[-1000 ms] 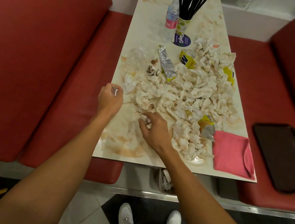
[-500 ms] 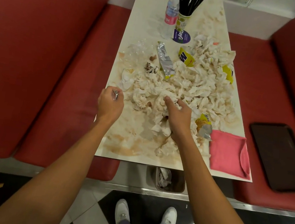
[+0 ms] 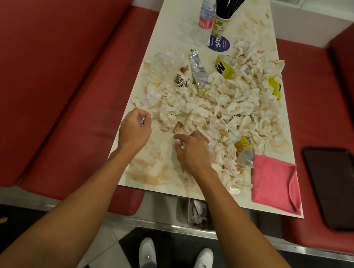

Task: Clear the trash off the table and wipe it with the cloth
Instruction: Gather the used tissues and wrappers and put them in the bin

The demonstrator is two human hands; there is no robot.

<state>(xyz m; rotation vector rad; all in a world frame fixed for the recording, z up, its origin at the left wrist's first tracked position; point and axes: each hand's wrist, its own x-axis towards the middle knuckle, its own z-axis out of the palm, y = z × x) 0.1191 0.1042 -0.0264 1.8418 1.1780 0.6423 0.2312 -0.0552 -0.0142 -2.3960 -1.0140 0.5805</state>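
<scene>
A stained white table (image 3: 174, 30) is strewn with crumpled paper napkins (image 3: 225, 104), a silver foil wrapper (image 3: 198, 71) and yellow snack wrappers (image 3: 224, 67). My left hand (image 3: 134, 130) sits at the table's left edge, its fingers curled round a small silver foil scrap (image 3: 142, 119). My right hand (image 3: 191, 151) grips a wad of napkin (image 3: 178, 143) at the pile's near edge. A folded pink cloth (image 3: 274, 182) lies at the near right corner.
A small bin (image 3: 198, 212) holding crumpled paper stands under the table's near edge. A water bottle (image 3: 206, 19) and a cup of black straws (image 3: 221, 25) stand at the far end. Red bench seats flank the table; a dark tray (image 3: 339, 187) lies on the right seat.
My right hand reached forward into the pile half a second ago, then pulled back toward the near edge, now gripping a napkin wad. My left hand stayed put with its foil scrap.
</scene>
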